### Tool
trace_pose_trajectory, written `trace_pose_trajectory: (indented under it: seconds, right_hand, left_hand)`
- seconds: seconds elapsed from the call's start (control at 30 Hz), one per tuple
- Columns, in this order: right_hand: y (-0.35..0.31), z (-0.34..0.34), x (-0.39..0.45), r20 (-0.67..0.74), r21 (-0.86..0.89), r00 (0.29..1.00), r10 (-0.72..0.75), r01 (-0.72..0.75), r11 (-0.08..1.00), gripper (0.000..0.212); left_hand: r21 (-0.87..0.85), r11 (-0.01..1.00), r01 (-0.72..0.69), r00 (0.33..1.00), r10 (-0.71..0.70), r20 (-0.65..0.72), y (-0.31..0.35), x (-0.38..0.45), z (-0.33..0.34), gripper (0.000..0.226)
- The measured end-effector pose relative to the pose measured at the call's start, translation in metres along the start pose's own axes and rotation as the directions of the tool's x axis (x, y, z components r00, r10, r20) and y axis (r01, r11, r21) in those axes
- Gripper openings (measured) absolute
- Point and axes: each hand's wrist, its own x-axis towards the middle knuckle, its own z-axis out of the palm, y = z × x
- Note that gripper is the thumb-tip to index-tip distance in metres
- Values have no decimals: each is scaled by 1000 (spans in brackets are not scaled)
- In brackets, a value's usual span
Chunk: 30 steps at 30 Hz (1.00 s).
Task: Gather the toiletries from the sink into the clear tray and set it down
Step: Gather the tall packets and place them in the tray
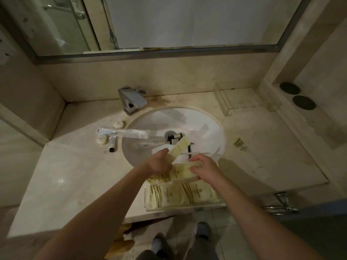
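Pretty dim bathroom here, everything's beige marble-looking stone: the counter [78,171], the backsplash [150,79] and the side walls. A big mirror [187,21] with a metal frame runs above the backsplash, and I can see a glass shower door [62,23] reflected in it. Square chrome faucet [132,100] sits behind the white basin [206,128]. Two dark round things [296,95] sit on a ledge to my right. A chrome towel bar [281,205] hangs off the counter front, pale tile floor [231,231] below.
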Motion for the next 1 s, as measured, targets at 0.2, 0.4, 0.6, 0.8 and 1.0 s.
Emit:
trace_pose_trajectory:
  seconds: [0.2,0.4,0.6,0.8,1.0]
  right_hand:
    - [0,15,4,-20,-6,999,39,-40,999,35]
    - [10,12,10,-77,77,993,85,-79,994,30]
    - [19,20,17,-94,-6,990,101,-102,995,37]
    - [13,27,15,-29,-644,996,-83,46,764,59]
    - [17,33,12,20,-755,981,-194,142,640,54]
  left_hand:
    - [-60,998,31,1000,-31,-3,-2,7,15,23]
    - [-57,998,37,998,-40,-48,-5,12,13,29]
    - [2,998,56,995,-55,-80,-11,13,9,34]
    - [99,993,69,994,-60,-91,-17,13,7,35]
    - [208,976,56,995,-36,-96,-19,15,10,38]
